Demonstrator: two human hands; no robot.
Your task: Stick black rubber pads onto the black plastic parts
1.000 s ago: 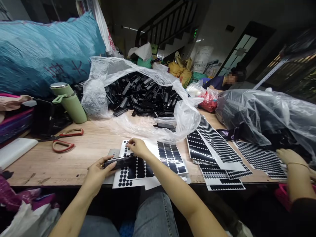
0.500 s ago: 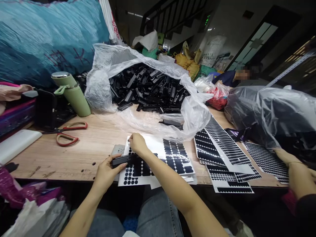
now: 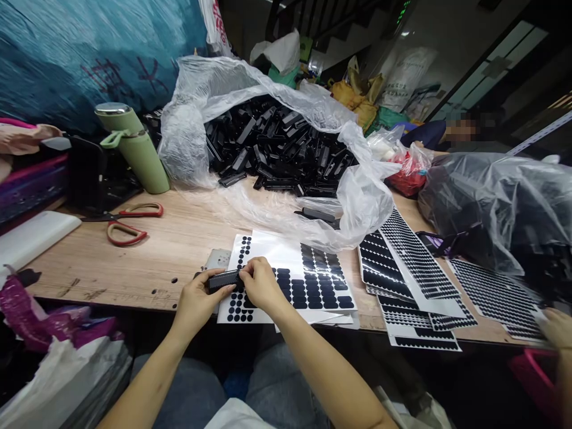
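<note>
A small, long black plastic part (image 3: pixel 222 281) is gripped between the thumb and fingers of my left hand (image 3: pixel 196 304), just over the front of the table. At its right end, the thumb and fingers of my right hand (image 3: pixel 263 289) are pinched together and touch the part. Anything small between those fingertips is hidden. Under both hands lies a white sheet of black stickers (image 3: pixel 322 280), round ones along its left side and oblong ones elsewhere. A grey plate (image 3: pixel 217 258) shows from beneath the sheet's left edge.
Behind lies an open clear plastic bag (image 3: pixel 187 143) heaped with black parts (image 3: pixel 277 149). Red-handled scissors (image 3: pixel 127 223) and a green flask (image 3: pixel 136 155) are at left. More sticker sheets (image 3: pixel 420 262) lie right, near another person's hand (image 3: pixel 556 328) and a grey bag (image 3: pixel 487 196).
My right hand has come down from the sheet's top left to the black part's right end. The part has risen slightly in view. The other person's hand has moved right, and the view has shifted.
</note>
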